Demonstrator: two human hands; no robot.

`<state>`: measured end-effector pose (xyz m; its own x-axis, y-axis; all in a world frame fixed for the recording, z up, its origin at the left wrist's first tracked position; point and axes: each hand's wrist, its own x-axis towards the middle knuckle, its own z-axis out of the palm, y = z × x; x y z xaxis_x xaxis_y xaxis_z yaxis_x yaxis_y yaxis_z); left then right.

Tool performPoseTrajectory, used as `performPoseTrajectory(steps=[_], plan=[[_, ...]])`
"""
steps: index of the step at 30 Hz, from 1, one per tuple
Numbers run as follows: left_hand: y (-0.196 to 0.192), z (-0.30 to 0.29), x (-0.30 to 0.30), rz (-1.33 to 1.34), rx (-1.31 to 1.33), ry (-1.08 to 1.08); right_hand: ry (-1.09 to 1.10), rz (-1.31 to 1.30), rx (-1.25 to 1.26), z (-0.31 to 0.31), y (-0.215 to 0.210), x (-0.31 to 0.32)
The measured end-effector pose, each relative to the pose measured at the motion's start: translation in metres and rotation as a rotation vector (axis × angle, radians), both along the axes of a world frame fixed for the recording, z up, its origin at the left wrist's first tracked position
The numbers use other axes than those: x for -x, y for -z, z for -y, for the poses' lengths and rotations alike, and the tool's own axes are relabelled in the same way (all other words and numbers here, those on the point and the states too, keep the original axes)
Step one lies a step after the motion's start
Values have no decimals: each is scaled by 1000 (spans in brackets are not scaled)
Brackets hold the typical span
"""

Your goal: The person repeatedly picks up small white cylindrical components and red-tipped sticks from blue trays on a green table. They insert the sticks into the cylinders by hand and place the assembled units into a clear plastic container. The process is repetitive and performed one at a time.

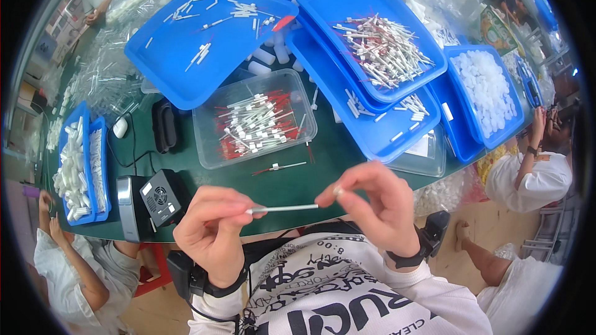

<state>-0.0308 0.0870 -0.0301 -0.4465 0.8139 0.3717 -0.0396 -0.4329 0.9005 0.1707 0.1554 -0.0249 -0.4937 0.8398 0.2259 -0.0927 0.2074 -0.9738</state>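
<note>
Pinched between the thumb and fingers of my left hand (pixel 217 226) is a thin white tube (pixel 285 208), held almost level in front of my chest. My right hand (pixel 382 211) grips a small whitish piece (pixel 338 192) between thumb and fingers; its exact kind is too small to make out. A right fingertip comes up to the tube's right end, and I cannot tell whether it touches. Just beyond my hands, a single white stick with red wires (pixel 277 168) lies on the green table (pixel 230 180). Behind it, a clear plastic box (pixel 208 158) holds many similar sticks with red wires.
Blue trays (pixel 167 80) with white sticks stand beyond the box, some stacked at the right. Another blue tray (pixel 490 142) holds white caps. A black device with a fan grille (pixel 162 197), an open black case (pixel 165 125) and a white mouse (pixel 120 127) sit left. Other people sit at both sides.
</note>
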Motion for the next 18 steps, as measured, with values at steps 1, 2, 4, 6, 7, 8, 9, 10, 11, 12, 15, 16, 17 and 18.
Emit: performPoseTrajectory(steps=[1, 2, 4, 6, 7, 8, 9, 10, 11, 12, 15, 16, 17, 18], plan=[[0, 1, -2, -33, -28, -7, 3, -32, -17, -1, -2, 3], [0, 1, -3, -27, -30, -7, -14, -50, -27, 0, -3, 4], [0, 3, -6, -14, -33, -6, -51, -87, -47, 1, -4, 5], [4, 4, -6, 4, -35, -30, -66, -88, -12, 1, -4, 5], [6, 4, -6, 13, -36, -42, -60, -77, -8, 1, -4, 5], [6, 4, -6, -35, -13, -45, -51, -66, -3, 1, -2, 5], [7, 5, -7, -82, 10, -49, -50, -68, -11, 0, -1, 5], [7, 5, -7, -130, 33, -52, -48, -70, -19, 0, 0, 5], [8, 5, -7, -134, 32, -55, -48, -71, -27, -1, 1, 5], [9, 5, -8, -139, 32, -59, -52, -52, -42, -1, 2, 5], [11, 5, -5, -207, 32, -61, -30, 61, -187, -2, 2, 4], [11, 6, -3, -239, 32, -60, 0, 134, -299, -3, 0, 6], [11, 6, -3, -284, 54, -24, 31, 206, -406, -5, -1, 6], [10, 6, -2, -328, 76, 13, 43, 196, -498, -7, 2, 9]])
